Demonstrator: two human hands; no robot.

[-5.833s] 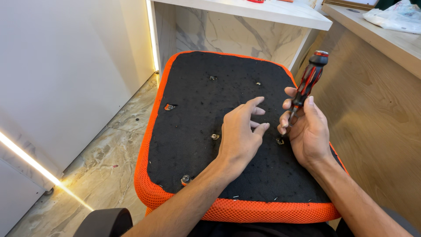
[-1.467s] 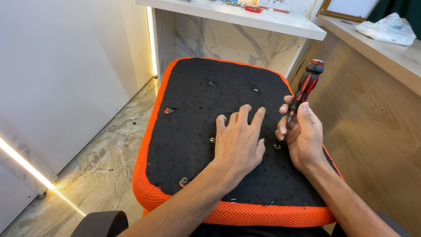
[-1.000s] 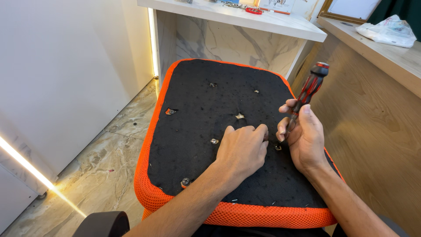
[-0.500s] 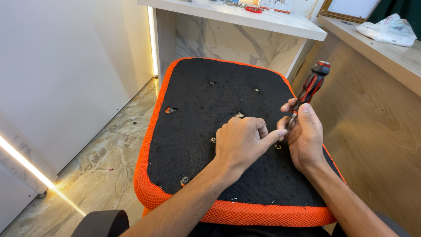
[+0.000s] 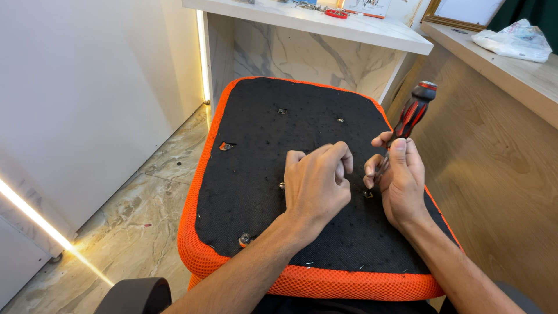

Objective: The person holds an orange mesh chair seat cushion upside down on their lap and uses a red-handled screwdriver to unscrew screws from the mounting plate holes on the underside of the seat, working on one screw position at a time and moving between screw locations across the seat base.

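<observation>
Partly hidden screwdriver (image 5: 411, 113) tip, right hand (image 5: 401, 183)

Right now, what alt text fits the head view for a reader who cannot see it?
Two bare hands work over an upturned seat cushion, black underneath with an orange mesh edge: the right hand holds a red-and-black screwdriver tilted, and the left hand is curled into a fist beside it. Marble floor lies below.

left hand (image 5: 317, 189) on seat base (image 5: 261, 151), screwdriver (image 5: 407, 119) right of it

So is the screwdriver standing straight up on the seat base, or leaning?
Leaning. The screwdriver tilts up and to the right from the right hand, its tip down by the black seat underside.
</observation>
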